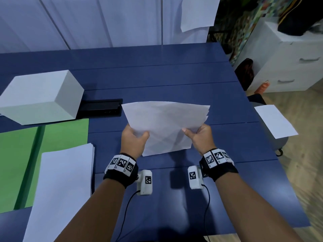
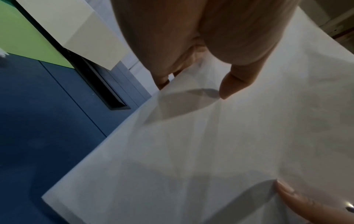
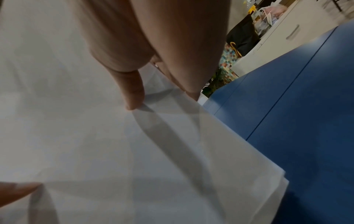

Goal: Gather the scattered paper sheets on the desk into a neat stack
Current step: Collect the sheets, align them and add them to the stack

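Your fingers are hiding behind the paper sheets (image 1: pixel 166 126) at frame centre while your left hand (image 1: pixel 133 140) and right hand (image 1: pixel 201 138) are each gripping a lower edge above the table (image 1: pixel 174 81), thumbs on top.

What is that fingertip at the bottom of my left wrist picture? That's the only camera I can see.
Observer: It belongs to your right hand, which grips the held sheets on the side opposite your left hand.
Operator: Are the papers lined up?
Observer: Not quite. The right wrist view shows their corner fanned into separate layers.
Operator: Is any paper left?
Observer: Yes, one loose sheet lies just past the right edge of the desk.
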Available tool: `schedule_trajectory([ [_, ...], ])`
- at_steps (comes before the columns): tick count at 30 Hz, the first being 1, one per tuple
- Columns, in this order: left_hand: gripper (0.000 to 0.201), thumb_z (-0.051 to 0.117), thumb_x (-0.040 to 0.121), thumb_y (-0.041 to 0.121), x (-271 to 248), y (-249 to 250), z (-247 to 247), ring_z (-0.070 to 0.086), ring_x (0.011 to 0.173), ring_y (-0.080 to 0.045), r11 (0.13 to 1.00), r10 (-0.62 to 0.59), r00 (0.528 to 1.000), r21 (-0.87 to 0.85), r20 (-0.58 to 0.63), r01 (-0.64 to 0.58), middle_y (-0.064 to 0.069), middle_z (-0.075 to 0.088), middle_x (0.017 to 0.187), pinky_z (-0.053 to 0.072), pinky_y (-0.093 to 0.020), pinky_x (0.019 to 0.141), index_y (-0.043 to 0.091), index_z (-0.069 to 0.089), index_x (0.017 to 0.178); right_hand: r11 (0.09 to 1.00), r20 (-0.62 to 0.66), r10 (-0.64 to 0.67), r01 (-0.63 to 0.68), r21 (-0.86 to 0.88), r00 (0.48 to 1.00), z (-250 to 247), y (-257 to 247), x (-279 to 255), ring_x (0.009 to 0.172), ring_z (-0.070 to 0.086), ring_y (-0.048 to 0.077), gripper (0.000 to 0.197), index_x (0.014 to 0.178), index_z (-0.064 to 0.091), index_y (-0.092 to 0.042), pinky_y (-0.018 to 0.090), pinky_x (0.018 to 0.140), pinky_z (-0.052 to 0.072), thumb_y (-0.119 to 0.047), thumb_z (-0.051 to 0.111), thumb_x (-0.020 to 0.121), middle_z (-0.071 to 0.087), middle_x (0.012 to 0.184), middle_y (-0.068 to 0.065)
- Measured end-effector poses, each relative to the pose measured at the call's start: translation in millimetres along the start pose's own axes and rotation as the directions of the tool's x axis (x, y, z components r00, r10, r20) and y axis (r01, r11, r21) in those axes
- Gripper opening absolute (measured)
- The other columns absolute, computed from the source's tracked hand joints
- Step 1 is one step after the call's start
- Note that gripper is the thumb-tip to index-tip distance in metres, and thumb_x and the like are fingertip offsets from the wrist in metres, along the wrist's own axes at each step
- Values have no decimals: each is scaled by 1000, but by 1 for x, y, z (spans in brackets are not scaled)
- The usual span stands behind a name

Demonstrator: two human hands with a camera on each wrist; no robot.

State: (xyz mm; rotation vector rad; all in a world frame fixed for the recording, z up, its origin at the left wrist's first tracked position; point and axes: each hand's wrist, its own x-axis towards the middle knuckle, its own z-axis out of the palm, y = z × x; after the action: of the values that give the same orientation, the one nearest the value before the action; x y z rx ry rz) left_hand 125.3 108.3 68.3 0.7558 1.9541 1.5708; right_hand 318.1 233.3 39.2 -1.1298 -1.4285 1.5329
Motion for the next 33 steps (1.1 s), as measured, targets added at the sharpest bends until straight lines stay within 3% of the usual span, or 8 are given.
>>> schedule_trajectory([
  [5, 42, 68, 79, -3, -4, -16, 0, 62, 87, 8, 997, -61, 997, 56, 37, 59, 14, 65, 100, 49, -12, 74, 17, 56, 113, 995, 33, 79, -77, -65, 996, -4, 17, -2, 84, 71, 12, 20, 97, 70, -8, 26, 79, 58, 4, 74, 81, 74, 98, 5],
  [9, 50, 67, 78, -2, -9, -39, -3, 61, 95, -4, 977, -159, 983, 156, 87, 144, 9, 63, 106, 48, -24, 83, 18, 54, 122, 979, 57, 156, -147, -141, 986, -10, 39, -6, 75, 69, -2, 22, 94, 70, -12, 27, 76, 53, 5, 73, 81, 72, 90, -6],
  [15, 28, 60, 83, 0, -11, -45, -2, 60, 81, -8, 967, -154, 987, 214, 49, 140, -4, 65, 95, 47, -21, 70, 13, 58, 108, 983, 56, 146, -138, -121, 988, -9, 38, -7, 79, 70, 0, 22, 96, 69, -11, 17, 74, 54, 6, 70, 83, 72, 93, -3],
  [18, 29, 57, 85, -3, -11, -43, 0, 58, 80, -4, 971, -138, 988, 206, 72, 120, 6, 62, 91, 44, -16, 68, 15, 55, 108, 980, 50, 157, -149, -130, 986, -10, 41, -9, 92, 70, 17, 21, 100, 69, -9, 28, 83, 54, 5, 70, 84, 72, 99, 4],
  [20, 34, 55, 87, -4, -13, -45, 1, 59, 84, -12, 966, -177, 979, 209, 100, 153, 7, 60, 92, 46, -19, 73, 15, 52, 114, 970, 52, 184, -173, -171, 981, -10, 47, -11, 96, 68, 23, 20, 99, 69, -10, 33, 87, 53, 4, 68, 85, 71, 101, 5],
  [25, 39, 51, 91, -1, -11, -50, 3, 57, 96, -17, 952, -234, 963, 234, 132, 199, 2, 60, 106, 42, -26, 86, 16, 44, 125, 952, 54, 181, -161, -259, 982, -10, 49, -10, 96, 67, 19, 17, 106, 69, -6, 32, 89, 52, -2, 64, 91, 71, 101, 3],
  [31, 36, 47, 91, 5, -7, -46, 6, 58, 91, -18, 938, -254, 958, 275, 136, 210, 1, 61, 104, 43, -27, 80, 17, 45, 125, 953, 27, 120, -107, -283, 992, -6, 41, -9, 90, 64, 11, 18, 106, 66, -11, 16, 76, 48, -1, 59, 93, 69, 100, -1],
  [33, 38, 47, 89, 4, -6, -47, 6, 58, 92, -17, 937, -237, 960, 294, 146, 186, 2, 62, 103, 44, -26, 82, 15, 51, 125, 950, 19, 131, -120, -287, 991, -6, 40, -9, 91, 63, 12, 17, 106, 66, -9, 19, 79, 48, -1, 59, 93, 68, 100, 0],
])
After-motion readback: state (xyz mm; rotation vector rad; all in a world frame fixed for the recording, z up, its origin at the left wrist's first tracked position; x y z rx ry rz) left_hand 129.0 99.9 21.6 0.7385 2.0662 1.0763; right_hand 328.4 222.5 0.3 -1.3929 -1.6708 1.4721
